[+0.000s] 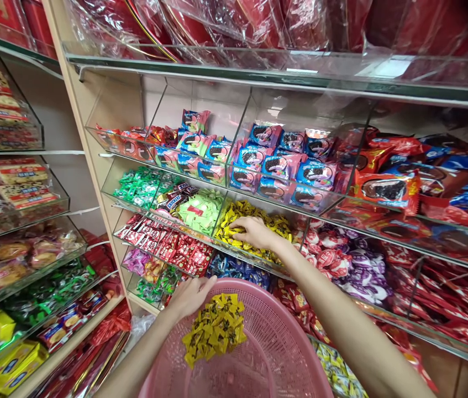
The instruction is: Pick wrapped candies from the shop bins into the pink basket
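Observation:
My left hand (192, 296) grips the rim of a pink plastic basket (287, 337), its thumb lying along the edge and its other fingers largely hidden. Inside the basket, toward its left side, is a pile of yellow-wrapped candies (215, 329). My right hand (252, 231) reaches into a clear shelf bin of matching yellow candies (275, 224). Its slightly bent fingers are apart and touch the top of the heap, with nothing visibly held. The basket is below and in front of that bin.
Green-wrapped candies (203, 210) lie left of the yellow bin, red-and-white ones (327, 251) to its right. Above are packaged cookies (277, 163) behind a clear front panel. A glass shelf edge (258, 74) crosses overhead. More stocked shelves (22, 182) stand at left.

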Demonstrator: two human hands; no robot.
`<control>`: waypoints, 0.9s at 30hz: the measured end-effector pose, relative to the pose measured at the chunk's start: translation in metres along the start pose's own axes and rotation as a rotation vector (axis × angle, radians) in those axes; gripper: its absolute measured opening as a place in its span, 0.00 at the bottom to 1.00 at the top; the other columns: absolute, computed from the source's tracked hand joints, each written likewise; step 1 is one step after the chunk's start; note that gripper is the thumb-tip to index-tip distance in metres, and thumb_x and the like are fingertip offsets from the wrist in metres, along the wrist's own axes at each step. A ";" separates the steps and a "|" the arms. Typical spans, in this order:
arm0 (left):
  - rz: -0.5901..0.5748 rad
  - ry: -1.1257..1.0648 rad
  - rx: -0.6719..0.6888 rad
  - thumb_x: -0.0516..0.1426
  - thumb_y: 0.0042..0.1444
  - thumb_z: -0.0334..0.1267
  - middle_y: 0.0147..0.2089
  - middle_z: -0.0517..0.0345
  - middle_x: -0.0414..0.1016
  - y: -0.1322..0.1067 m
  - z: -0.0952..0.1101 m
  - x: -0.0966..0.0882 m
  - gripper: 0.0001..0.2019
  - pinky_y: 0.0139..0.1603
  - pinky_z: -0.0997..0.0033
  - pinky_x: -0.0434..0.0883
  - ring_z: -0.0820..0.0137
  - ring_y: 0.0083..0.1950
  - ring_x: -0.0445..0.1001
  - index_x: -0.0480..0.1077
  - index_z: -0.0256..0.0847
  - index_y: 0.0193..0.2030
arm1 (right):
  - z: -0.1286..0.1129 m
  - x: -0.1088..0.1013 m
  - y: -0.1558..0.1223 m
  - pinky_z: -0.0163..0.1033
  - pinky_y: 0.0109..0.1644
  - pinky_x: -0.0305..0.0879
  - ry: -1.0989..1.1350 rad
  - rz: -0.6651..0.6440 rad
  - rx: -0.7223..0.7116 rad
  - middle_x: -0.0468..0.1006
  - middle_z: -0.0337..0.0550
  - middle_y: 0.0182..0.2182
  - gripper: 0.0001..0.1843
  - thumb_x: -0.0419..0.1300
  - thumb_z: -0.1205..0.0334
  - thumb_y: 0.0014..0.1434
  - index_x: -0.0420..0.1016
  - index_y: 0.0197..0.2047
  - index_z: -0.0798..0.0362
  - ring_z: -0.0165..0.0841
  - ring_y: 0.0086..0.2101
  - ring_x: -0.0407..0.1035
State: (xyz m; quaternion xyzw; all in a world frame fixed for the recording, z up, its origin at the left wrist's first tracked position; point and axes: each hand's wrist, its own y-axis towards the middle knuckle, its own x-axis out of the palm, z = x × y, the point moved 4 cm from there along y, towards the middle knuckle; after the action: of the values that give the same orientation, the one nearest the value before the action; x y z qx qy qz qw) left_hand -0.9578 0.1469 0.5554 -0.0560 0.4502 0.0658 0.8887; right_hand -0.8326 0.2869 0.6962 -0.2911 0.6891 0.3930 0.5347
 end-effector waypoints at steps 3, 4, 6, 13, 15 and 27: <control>0.005 0.011 -0.015 0.34 0.54 0.63 0.36 0.50 0.78 0.000 -0.002 0.000 0.34 0.38 0.69 0.63 0.58 0.42 0.74 0.74 0.44 0.35 | 0.005 -0.002 0.001 0.44 0.51 0.58 0.077 0.084 -0.013 0.75 0.42 0.45 0.13 0.58 0.59 0.55 0.73 0.45 0.49 0.38 0.46 0.67; 0.004 0.012 -0.022 0.35 0.54 0.63 0.35 0.50 0.78 0.001 -0.002 0.000 0.34 0.38 0.69 0.63 0.59 0.42 0.74 0.74 0.44 0.34 | 0.006 -0.004 0.001 0.43 0.50 0.59 0.111 0.118 -0.018 0.75 0.43 0.44 0.13 0.57 0.59 0.56 0.73 0.45 0.50 0.37 0.46 0.67; 0.003 0.011 -0.036 0.36 0.54 0.62 0.35 0.50 0.78 0.001 -0.003 0.000 0.33 0.40 0.69 0.63 0.59 0.42 0.74 0.74 0.43 0.34 | 0.006 -0.009 0.000 0.41 0.49 0.61 0.194 0.205 -0.035 0.75 0.44 0.43 0.13 0.57 0.59 0.56 0.73 0.44 0.52 0.35 0.44 0.68; -0.012 0.000 -0.024 0.40 0.56 0.57 0.38 0.51 0.78 0.006 -0.009 0.006 0.27 0.41 0.70 0.63 0.60 0.43 0.73 0.74 0.43 0.39 | -0.046 -0.039 -0.049 0.42 0.49 0.62 0.506 0.458 -0.141 0.74 0.42 0.42 0.13 0.56 0.57 0.58 0.72 0.45 0.49 0.33 0.43 0.68; -0.016 0.003 0.005 0.44 0.56 0.53 0.38 0.53 0.77 0.008 -0.013 0.009 0.22 0.39 0.72 0.63 0.62 0.42 0.73 0.73 0.43 0.40 | -0.067 -0.029 -0.069 0.42 0.49 0.62 0.621 0.392 -0.180 0.74 0.41 0.41 0.13 0.57 0.57 0.57 0.71 0.45 0.49 0.32 0.43 0.67; -0.255 -0.460 0.296 0.50 0.43 0.28 0.41 0.58 0.75 0.004 -0.026 0.023 0.22 0.42 0.76 0.64 0.69 0.41 0.69 0.69 0.34 0.47 | -0.056 0.112 -0.110 0.39 0.46 0.63 0.722 0.108 0.025 0.73 0.42 0.39 0.12 0.54 0.59 0.60 0.71 0.46 0.49 0.33 0.41 0.67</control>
State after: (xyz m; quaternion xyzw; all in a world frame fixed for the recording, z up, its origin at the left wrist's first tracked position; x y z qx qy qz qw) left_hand -0.9651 0.1480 0.5211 0.0344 0.2312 -0.1017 0.9670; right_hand -0.7994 0.1832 0.5697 -0.3677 0.8527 0.2838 0.2389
